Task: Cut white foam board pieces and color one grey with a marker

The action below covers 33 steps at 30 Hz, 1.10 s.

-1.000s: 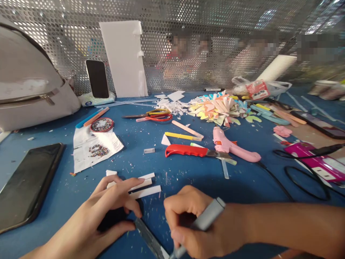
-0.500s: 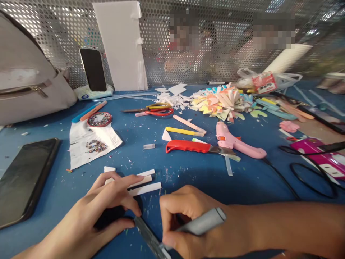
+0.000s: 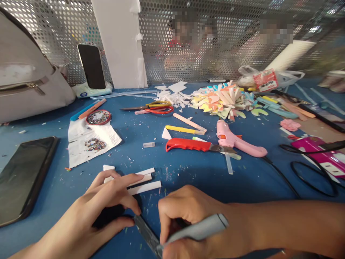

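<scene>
Near the bottom middle, a narrow dark strip (image 3: 146, 232) slants across the blue table. Thumb and fingertip of my left hand (image 3: 107, 205) pinch its upper end. My right hand (image 3: 191, 216) grips a grey marker pen (image 3: 201, 227), its tip low against the strip's lower part, partly hidden by the fingers. White strips (image 3: 145, 187) lie beyond and partly under my left fingers. Further off are a red-handled knife (image 3: 188, 145) and a pink glue gun (image 3: 238, 141).
A phone (image 3: 24, 180) lies at left, near a paper with small beads (image 3: 95, 144). Red-handled scissors (image 3: 159, 108) and a heap of coloured foam scraps (image 3: 221, 100) are further back. A black cord (image 3: 281, 178) runs on the right beside a magenta power strip (image 3: 309, 149).
The marker has tilted flatter and its tip has shifted slightly along the strip with my right hand. My left hand keeps the same pinch. The view has shifted a little.
</scene>
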Each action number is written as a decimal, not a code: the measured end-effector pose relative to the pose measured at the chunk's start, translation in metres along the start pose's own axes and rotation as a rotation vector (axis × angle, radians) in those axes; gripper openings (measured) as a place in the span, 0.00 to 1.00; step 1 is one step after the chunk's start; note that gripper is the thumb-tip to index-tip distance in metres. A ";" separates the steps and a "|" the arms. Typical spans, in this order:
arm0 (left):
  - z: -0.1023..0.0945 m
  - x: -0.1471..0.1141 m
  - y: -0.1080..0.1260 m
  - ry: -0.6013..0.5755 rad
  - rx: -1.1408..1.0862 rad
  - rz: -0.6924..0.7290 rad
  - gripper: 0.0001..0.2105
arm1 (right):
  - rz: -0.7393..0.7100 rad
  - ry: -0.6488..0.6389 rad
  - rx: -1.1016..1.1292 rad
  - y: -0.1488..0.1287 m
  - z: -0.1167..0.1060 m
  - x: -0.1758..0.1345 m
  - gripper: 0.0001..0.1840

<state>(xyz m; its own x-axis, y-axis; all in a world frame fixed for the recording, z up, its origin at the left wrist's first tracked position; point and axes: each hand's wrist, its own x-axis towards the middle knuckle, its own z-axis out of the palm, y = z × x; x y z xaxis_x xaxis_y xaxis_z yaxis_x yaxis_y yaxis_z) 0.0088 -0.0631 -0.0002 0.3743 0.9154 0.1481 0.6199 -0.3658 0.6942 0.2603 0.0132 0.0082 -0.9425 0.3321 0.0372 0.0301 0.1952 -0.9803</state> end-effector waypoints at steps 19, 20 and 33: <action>0.001 -0.001 0.000 -0.003 -0.011 -0.013 0.22 | 0.047 0.005 -0.039 -0.003 -0.001 0.000 0.20; 0.001 -0.001 0.000 -0.001 -0.013 -0.023 0.22 | 0.051 0.025 -0.049 -0.003 -0.001 0.000 0.17; 0.000 0.000 0.002 -0.007 -0.037 -0.048 0.24 | 0.103 0.017 -0.007 -0.006 -0.002 -0.001 0.22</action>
<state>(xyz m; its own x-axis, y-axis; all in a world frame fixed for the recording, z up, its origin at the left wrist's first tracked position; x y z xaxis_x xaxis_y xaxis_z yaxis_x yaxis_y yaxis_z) 0.0103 -0.0643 0.0009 0.3501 0.9303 0.1094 0.6110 -0.3153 0.7262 0.2614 0.0134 0.0141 -0.9285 0.3664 -0.0601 0.1286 0.1654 -0.9778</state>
